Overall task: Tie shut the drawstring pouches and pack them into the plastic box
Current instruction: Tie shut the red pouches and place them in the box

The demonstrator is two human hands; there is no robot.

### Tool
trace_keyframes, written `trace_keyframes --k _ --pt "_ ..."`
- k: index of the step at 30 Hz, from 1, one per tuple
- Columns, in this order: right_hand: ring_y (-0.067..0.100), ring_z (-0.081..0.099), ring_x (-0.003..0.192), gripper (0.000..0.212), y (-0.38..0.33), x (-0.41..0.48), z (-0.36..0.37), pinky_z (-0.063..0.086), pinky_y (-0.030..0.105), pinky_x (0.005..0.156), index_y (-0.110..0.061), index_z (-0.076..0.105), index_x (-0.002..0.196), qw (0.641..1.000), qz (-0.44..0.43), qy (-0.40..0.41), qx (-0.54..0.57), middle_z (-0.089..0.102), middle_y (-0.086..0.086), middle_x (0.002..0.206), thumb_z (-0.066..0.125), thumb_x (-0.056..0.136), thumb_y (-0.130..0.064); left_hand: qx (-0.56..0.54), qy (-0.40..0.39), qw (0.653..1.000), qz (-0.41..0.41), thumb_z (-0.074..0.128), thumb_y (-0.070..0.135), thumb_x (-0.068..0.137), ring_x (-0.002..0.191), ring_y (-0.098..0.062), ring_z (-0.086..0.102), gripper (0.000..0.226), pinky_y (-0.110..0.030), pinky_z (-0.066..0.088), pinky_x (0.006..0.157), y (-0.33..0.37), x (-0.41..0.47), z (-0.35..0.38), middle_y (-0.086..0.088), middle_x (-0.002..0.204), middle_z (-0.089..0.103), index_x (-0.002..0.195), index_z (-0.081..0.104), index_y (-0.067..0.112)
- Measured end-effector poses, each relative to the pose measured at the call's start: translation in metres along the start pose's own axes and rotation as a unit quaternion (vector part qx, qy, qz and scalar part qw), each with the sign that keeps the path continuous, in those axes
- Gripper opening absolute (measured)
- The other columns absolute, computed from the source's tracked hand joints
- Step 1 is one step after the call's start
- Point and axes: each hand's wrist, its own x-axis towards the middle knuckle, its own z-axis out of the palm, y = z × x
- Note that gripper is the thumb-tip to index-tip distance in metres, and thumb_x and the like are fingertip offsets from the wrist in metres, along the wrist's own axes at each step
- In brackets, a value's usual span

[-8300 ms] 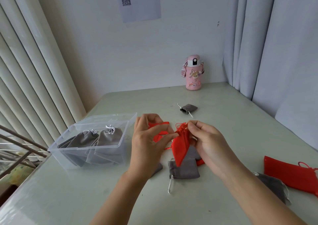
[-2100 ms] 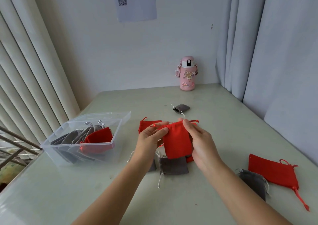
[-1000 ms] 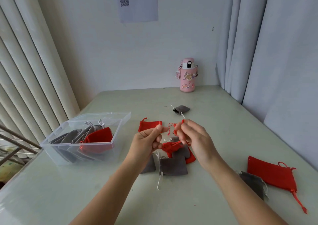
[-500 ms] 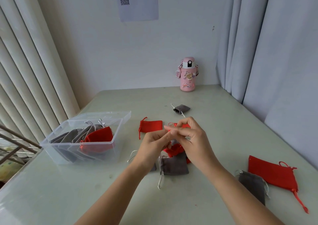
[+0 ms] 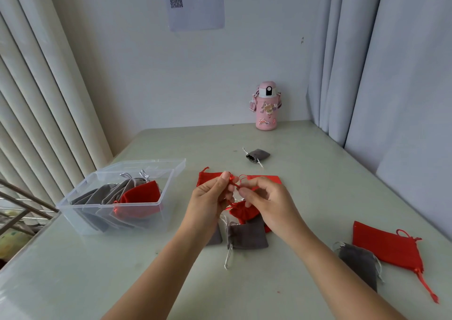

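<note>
The plastic box (image 5: 110, 206) at the left holds grey pouches and a packed red pouch (image 5: 141, 195), which was not in it some seconds back. The left hand (image 5: 210, 202) pinches the red drawstring (image 5: 234, 184) between thumb and forefinger. Below, between the hands, hangs the held red pouch (image 5: 243, 212) – flat and open two seconds ago, its mouth now gathered, so only the knot seems left before packing. The right hand (image 5: 269, 202) pinches the cord's other end with curled fingers. Further right a loose grey pouch (image 5: 358, 263) and a flat red pouch (image 5: 384, 246) lie on the table, not yet packed
</note>
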Motion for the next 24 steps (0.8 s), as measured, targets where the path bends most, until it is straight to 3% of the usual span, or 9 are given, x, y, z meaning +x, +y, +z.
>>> trace_keyframes --k 3,7,10,14,18,21,24 --pt "0.01 0.055 0.062 0.026 -0.003 -0.001 -0.002 0.045 0.025 0.07 -0.011 0.063 0.074 0.997 0.053 -0.041 0.03 0.058 -0.001 0.059 0.056 0.094 -0.025 0.03 -0.061 0.998 -0.013 0.052 0.03 0.083 0.056 -0.006 0.05 0.028 -0.019 0.043 0.063 0.005 -0.001 -0.003 0.003 0.058 0.052 0.062 0.068 0.019" --pt "0.012 0.048 0.06 0.035 -0.004 0.0 -0.002 0.04 0.021 0.063 -0.011 0.055 0.069 0.995 0.081 -0.026 0.047 0.051 -0.001 0.057 0.046 0.099 -0.026 0.18 -0.108 0.977 0.048 0.055 0.019 0.086 0.058 -0.002 0.056 0.022 -0.014 0.044 0.065 0.012 -0.005 -0.004 0.009 0.058 0.062 0.071 0.068 0.009" --pt "0.011 0.047 0.057 0.036 -0.004 0.0 -0.001 0.038 0.015 0.058 -0.011 0.054 0.067 0.994 0.093 -0.019 0.052 0.049 -0.006 0.053 0.044 0.1 -0.025 0.276 -0.087 0.953 0.092 0.065 0.005 0.083 0.066 -0.001 0.061 0.012 -0.014 0.046 0.067 0.013 -0.004 -0.007 0.009 0.068 0.069 0.077 0.073 0.013" --pt "0.013 0.054 0.057 0.028 -0.007 -0.001 -0.003 0.043 0.019 0.061 -0.006 0.056 0.077 0.98 0.13 -0.051 0.142 0.059 -0.001 0.061 0.042 0.1 -0.011 0.423 -0.007 0.885 0.194 0.077 0.013 0.075 0.072 -0.003 0.061 0.017 -0.013 0.046 0.069 0.004 0.001 -0.017 0.01 0.077 0.067 0.078 0.075 0.03" --pt "0.017 0.061 0.06 0.016 -0.009 -0.003 -0.004 0.045 0.027 0.064 -0.011 0.059 0.103 0.968 0.146 -0.083 0.187 0.065 0.005 0.071 0.045 0.098 -0.006 0.416 0.037 0.879 0.229 0.079 0.009 0.072 0.069 0.001 0.061 0.018 -0.006 0.04 0.067 0.004 -0.004 -0.011 0.017 0.07 0.067 0.075 0.072 0.025" --pt "0.012 0.063 0.059 0.027 -0.009 -0.004 -0.003 0.049 0.025 0.07 -0.025 0.069 0.1 0.97 0.136 -0.099 0.177 0.07 0.002 0.076 0.05 0.096 -0.007 0.397 0.052 0.889 0.221 0.079 0.007 0.072 0.067 0.001 0.06 0.02 -0.005 0.039 0.067 0.004 -0.006 -0.009 0.018 0.068 0.067 0.073 0.069 0.025" --pt "0.009 0.062 0.056 0.024 -0.011 -0.003 -0.004 0.048 0.029 0.075 -0.024 0.071 0.097 0.974 0.121 -0.089 0.169 0.071 0.001 0.075 0.058 0.091 -0.006 0.379 0.048 0.901 0.207 0.079 0.009 0.072 0.067 -0.001 0.059 0.015 -0.006 0.039 0.069 0.004 -0.004 -0.01 0.009 0.068 0.069 0.071 0.069 0.021"
